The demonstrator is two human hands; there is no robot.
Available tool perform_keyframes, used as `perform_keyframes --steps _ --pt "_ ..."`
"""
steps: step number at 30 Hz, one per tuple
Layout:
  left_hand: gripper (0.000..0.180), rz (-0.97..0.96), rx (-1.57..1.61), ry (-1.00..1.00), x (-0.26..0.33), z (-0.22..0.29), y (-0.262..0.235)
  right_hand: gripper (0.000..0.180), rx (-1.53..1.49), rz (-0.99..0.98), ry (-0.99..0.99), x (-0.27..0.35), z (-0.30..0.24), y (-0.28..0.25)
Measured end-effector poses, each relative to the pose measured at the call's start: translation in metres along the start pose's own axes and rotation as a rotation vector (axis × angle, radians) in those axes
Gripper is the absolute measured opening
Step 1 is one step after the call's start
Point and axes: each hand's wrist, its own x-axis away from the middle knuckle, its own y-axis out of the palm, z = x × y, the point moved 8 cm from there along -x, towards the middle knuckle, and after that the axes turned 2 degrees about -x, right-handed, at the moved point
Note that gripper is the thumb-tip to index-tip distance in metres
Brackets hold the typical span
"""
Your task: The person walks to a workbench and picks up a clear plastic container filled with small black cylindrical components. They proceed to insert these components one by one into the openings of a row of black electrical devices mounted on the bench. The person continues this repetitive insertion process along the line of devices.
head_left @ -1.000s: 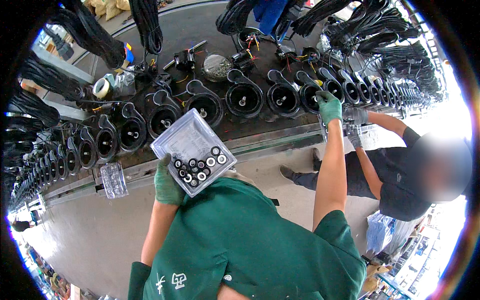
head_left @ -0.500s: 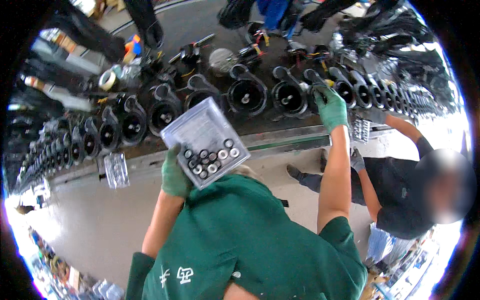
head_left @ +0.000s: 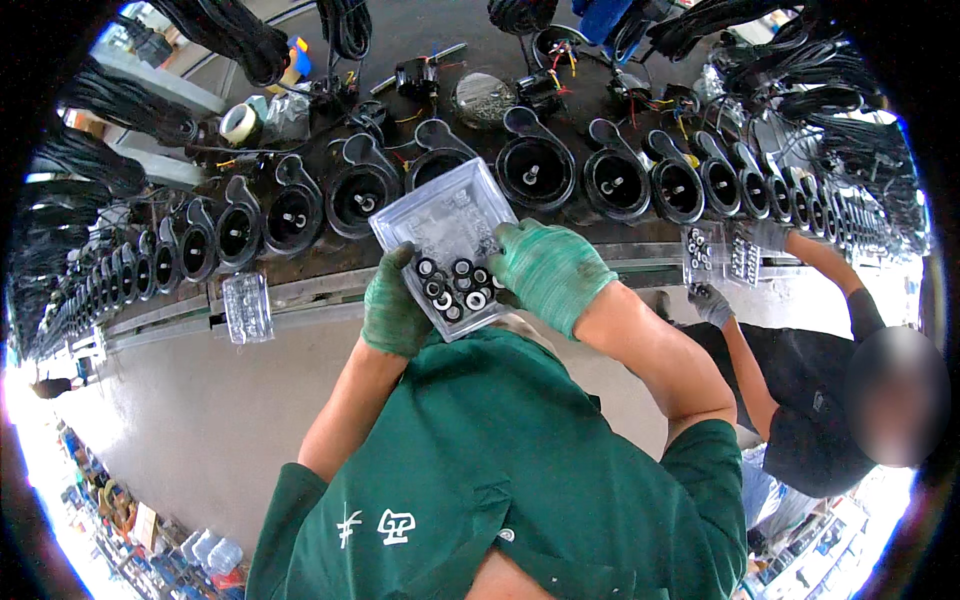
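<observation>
A clear plastic box (head_left: 432, 208) is tilted in front of me, gripped at its near left edge by my green-gloved left hand (head_left: 396, 312). In its lower part lie several small black and silver rings (head_left: 463, 268). My right hand (head_left: 552, 270), also green-gloved, reaches over the box's right side with its fingers curled at the rings. Its fingertips are partly hidden, and what they hold cannot be made out. Just beyond the box runs a row of round black housings (head_left: 535, 200) with curved arms, a metal shaft showing inside several of them.
Cable bundles (head_left: 225, 40) hang beyond the row. A tape roll (head_left: 238, 124) and a bag of small parts (head_left: 484, 98) lie on the bench. Another clear tray (head_left: 247, 308) sits at its left edge. A co-worker (head_left: 790, 390) with grey gloves handles trays at the right.
My right hand has come back from a housing on the right to the box. The box has shifted right and turned in my left hand. The view has also moved.
</observation>
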Motion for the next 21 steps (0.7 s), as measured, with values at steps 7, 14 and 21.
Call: perform_keyframes --steps 7,14,21 --pt "0.068 -0.032 0.042 -0.112 0.001 0.006 -0.018 0.023 -0.128 -0.035 0.065 -0.013 -0.014 -0.007" --pt "0.077 -0.087 0.052 -0.194 -0.004 0.014 -0.026 0.029 -0.187 0.076 0.142 -0.009 -0.025 -0.012" --pt "0.077 -0.042 -0.037 -0.145 0.007 0.022 -0.022 0.026 -0.378 0.497 0.586 0.054 0.068 -0.048"
